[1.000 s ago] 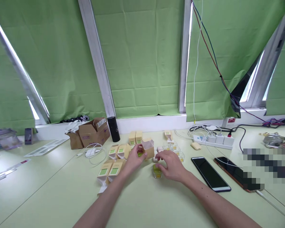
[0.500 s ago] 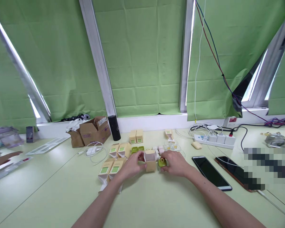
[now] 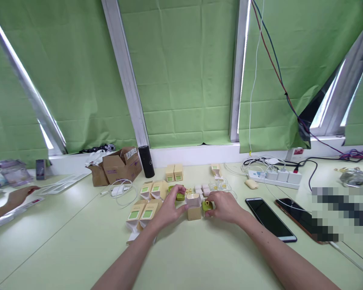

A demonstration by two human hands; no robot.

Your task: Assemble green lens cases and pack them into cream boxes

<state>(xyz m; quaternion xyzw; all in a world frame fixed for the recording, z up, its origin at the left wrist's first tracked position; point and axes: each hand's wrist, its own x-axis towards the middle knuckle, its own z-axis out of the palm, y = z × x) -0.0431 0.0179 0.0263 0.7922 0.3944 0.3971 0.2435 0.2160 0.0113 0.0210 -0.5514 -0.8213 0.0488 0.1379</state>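
Observation:
My right hand [image 3: 225, 207] is closed round a small olive-green item [image 3: 207, 206] with a pale ring-like part on top. Just left of it stands a small tan cardboard box [image 3: 194, 212], its top flap raised. My left hand [image 3: 168, 209] is open on the box's other side, with thumb and fingers apart. Its thumb tip is close to the box; whether they touch, I cannot tell. Under those fingers, partly hidden, lies another olive-green item [image 3: 180, 197]. Several small pink and white pieces [image 3: 205, 189] sit behind the box.
Several tan boxes with green labels [image 3: 149, 213] stand left, near my forearm. Two phones [image 3: 270, 219] lie right, one with a cable. Behind are a power strip [image 3: 274, 179], a black cylinder [image 3: 146, 161] and a brown carton [image 3: 122, 165]. Another person's hand [image 3: 22, 195] is far left.
My left hand has come off the tan box, its fingers moving up over the green item behind. My right hand still holds its green item. The other person's hand has moved right.

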